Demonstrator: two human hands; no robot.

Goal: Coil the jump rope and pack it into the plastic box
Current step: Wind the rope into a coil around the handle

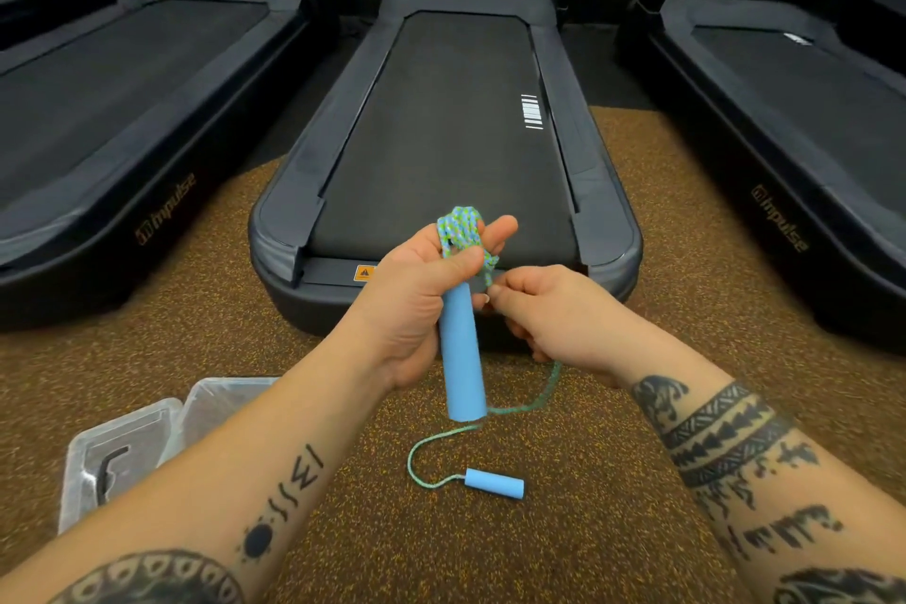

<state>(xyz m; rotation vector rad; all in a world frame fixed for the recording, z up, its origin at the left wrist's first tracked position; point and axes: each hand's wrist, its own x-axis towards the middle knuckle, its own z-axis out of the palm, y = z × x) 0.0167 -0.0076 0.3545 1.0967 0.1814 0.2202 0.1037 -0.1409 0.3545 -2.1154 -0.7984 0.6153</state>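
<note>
Head view. Landmark: the dark middle treadmill point(443, 132), its near end just ahead of both hands.

Left hand point(421, 304), in front of the treadmill's near end, is closed round a light-blue cylindrical foam handle point(461, 358); thumb pressed over the handle's top, handle hanging down, slightly tilted. Several loops of blue-green braided jump rope point(461, 223) are wound across the fingers above the handle.

Right hand point(549, 314), just right of the left, pinches the rope between thumb and fingertips; other fingers curled in.

From the right hand the rope trails down to the speckled brown rubber floor point(564, 530) and curves to a second light-blue foam handle point(494, 483), lying flat, nearer the camera than the treadmill.

Clear plastic box point(122, 446) sits open on the floor, left of and nearer than the treadmill's end, partly behind the left forearm. A dark object lies inside; cannot tell what.
</note>
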